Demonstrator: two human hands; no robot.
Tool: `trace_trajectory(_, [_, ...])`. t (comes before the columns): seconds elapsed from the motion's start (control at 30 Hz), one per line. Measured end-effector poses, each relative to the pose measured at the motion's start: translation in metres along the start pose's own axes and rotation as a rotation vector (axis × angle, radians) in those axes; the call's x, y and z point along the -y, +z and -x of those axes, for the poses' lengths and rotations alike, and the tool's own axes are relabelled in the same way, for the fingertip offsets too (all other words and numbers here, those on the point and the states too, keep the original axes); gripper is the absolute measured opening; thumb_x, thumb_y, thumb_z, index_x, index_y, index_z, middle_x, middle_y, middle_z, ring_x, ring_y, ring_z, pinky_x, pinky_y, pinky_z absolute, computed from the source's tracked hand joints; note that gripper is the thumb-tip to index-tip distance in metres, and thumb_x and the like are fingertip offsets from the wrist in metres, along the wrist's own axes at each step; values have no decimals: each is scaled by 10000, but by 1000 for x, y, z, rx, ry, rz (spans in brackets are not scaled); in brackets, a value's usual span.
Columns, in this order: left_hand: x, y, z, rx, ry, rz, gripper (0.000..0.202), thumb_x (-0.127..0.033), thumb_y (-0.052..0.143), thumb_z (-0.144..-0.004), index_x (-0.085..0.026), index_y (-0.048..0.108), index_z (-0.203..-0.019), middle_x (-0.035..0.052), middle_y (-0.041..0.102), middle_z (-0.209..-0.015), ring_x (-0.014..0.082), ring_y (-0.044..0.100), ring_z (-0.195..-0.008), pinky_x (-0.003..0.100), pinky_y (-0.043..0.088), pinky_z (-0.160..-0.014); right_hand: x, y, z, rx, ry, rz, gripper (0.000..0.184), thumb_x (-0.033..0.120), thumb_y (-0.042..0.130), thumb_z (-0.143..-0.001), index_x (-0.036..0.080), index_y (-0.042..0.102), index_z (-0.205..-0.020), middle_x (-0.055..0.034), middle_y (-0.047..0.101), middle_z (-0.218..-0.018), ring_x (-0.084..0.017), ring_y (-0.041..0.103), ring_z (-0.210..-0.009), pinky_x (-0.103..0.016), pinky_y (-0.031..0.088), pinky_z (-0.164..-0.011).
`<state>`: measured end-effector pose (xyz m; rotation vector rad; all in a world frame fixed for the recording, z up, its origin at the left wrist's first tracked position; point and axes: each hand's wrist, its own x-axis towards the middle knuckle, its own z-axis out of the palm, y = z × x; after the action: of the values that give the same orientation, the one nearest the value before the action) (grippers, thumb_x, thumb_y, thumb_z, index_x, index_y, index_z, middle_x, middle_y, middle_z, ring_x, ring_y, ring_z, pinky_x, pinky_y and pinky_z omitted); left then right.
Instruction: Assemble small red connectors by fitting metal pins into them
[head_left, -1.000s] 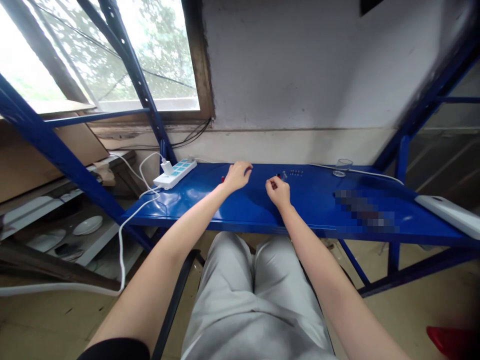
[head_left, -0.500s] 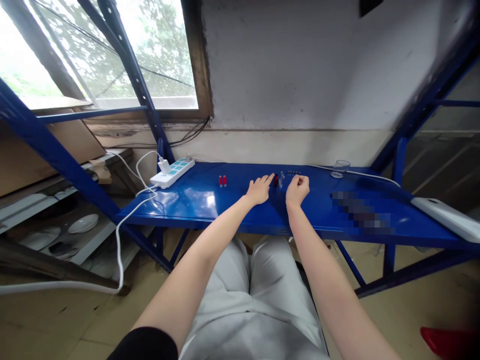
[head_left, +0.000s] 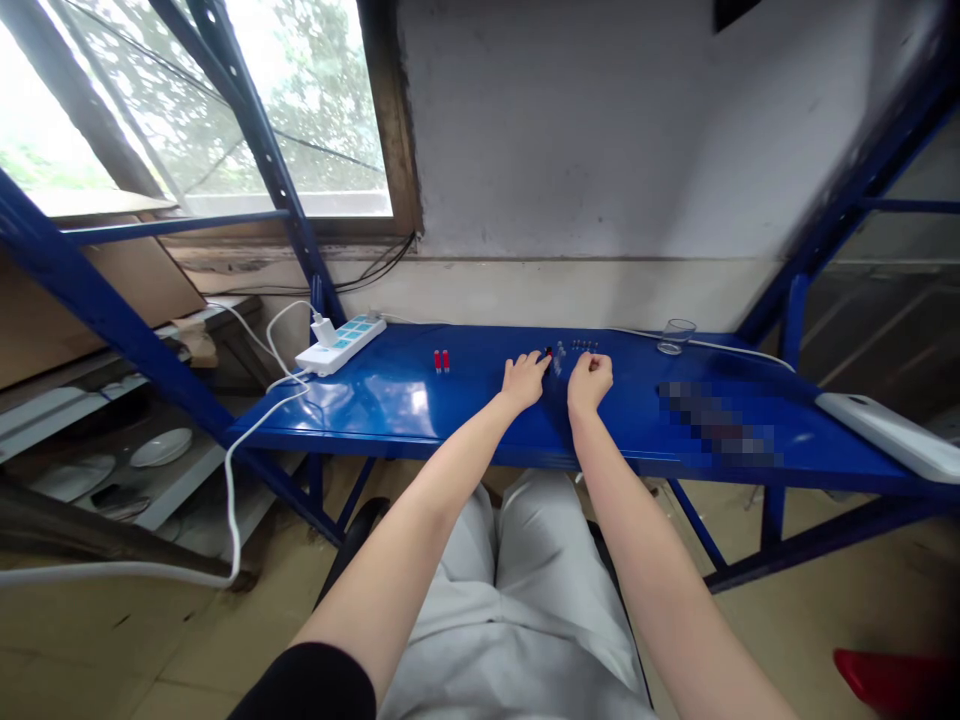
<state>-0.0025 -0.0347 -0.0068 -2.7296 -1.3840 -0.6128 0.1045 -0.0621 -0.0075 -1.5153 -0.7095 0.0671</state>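
Head view: a blue table (head_left: 480,345) before a seated person; 12 o'clock points toward the wall (head_left: 585,130).
Left hand (head_left: 526,380): palm down, fingers extended; whether they grip anything cannot be told.
Black-and-red piece (head_left: 549,353): at the left hand's fingertips, about 1 o'clock of its palm, partly covered; contact appears likely. Judged light, stiff and smooth, apt to roll or skid; best pinched at mid-length between thumb and forefinger.
Clear pieces (head_left: 560,356): just beside it, at 3 o'clock. Judged light, hard, slippery and possibly brittle; light pressure on the sides advised.
Right hand (head_left: 590,383): fingers curled inward; contents, if any, hidden.
Small pins (head_left: 585,345): in a row at 12 o'clock of the right hand, apart from it. Judged stiff, near weightless and easily scattered; fingertip hold, one at a time.
Red tubes (head_left: 442,361): two, side by side, near 9 o'clock of the left hand, well apart from it; standing or lying cannot be told. Judged light and rigid; grip around the red portion.
Drinking glass (head_left: 676,337): 2 o'clock of the right hand, well apart. Judged fragile; hold by the wall.
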Motion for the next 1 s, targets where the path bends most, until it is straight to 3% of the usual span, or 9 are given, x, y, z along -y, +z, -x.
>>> trace_trajectory(0.17, [-3, 4, -6, -133, -100, 158, 322, -167, 442, -834, -232, 566, -1123, 56, 586, -1143, 213, 507, -1048, 357, 370, -862, -2, 1, -1, 47, 23, 142, 156, 229, 381, -783, 182, 460, -909, -62, 590, -831, -194, 527, -822, -313, 358, -753])
trace_trajectory(0.33, [-7, 10, -14, -181, -234, 280, 139, -207, 537, -803, -219, 603, -925, 34, 650, -987, 198, 566, -951, 326, 372, -821, -7, 2, 2, 156, 6, 386, 287, 198, 432, -710, 178, 488, -991, -101, 596, -953, -265, 451, -1023, -403, 312, -825])
trace_trajectory(0.5, [-1, 6, -10, -216, -167, 286, 71, -207, 547, -802, -202, 596, -854, 46, 656, -926, 200, 581, -905, 332, 364, -814, -13, 4, 4, 292, -69, 573, 283, 231, 500, -706, 150, 565, -970, -152, 562, -1060, -297, 432, -1037, -433, 302, -834])
trace_trajectory(0.67, [21, -6, 7, -276, -128, 342, 57, -214, 557, -790, -200, 593, -832, 32, 653, -792, 179, 582, -806, 307, 388, -758, -13, 7, 2, 393, -77, 685, 311, 251, 532, -725, 141, 596, -1008, -145, 551, -1085, -297, 438, -1060, -420, 309, -850])
trace_trajectory(0.83, [39, -8, 23, -401, -307, 613, 78, -240, 587, -754, -191, 589, -814, 17, 624, -741, 123, 551, -660, 241, 410, -625, -13, 12, -3, 419, -73, 718, 290, 278, 538, -739, 151, 608, -989, -130, 547, -1080, -292, 440, -1054, -411, 313, -846])
trace_trajectory(1.0, [42, -6, 36, -532, -458, 753, 97, -254, 603, -730, -171, 581, -776, 14, 598, -706, 105, 534, -624, 226, 424, -615, -13, 15, -5, 423, -71, 745, 276, 290, 533, -748, 156, 611, -976, -125, 546, -1085, -287, 443, -1049, -409, 319, -843])
